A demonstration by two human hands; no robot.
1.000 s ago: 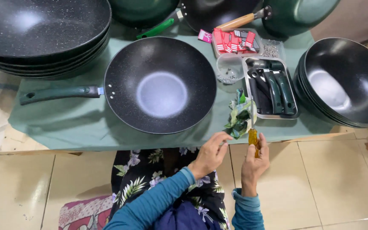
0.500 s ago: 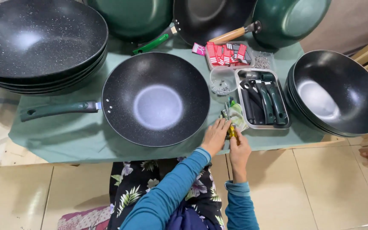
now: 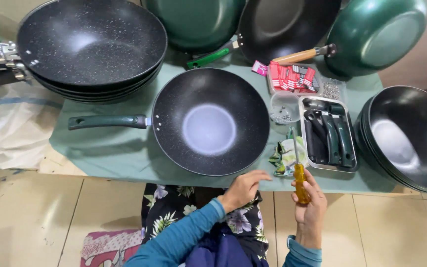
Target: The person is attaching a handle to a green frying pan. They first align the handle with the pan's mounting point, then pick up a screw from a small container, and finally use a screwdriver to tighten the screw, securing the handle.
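A screwdriver (image 3: 299, 174) is held upright at the table edge (image 3: 124, 158), its yellow handle gripped by the right hand (image 3: 310, 205). The left hand (image 3: 243, 188), loosely curled and empty, is kept beside the wok (image 3: 211, 121).

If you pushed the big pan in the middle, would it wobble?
Probably a little: the pan has a deep rounded bowl with only a small flat centre. Its long green handle sticks far out, so it may swivel. It looks heavy, not floppy.

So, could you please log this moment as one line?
right hand: holds yellow-handled screwdriver upright | left hand: empty, near wok rim | table
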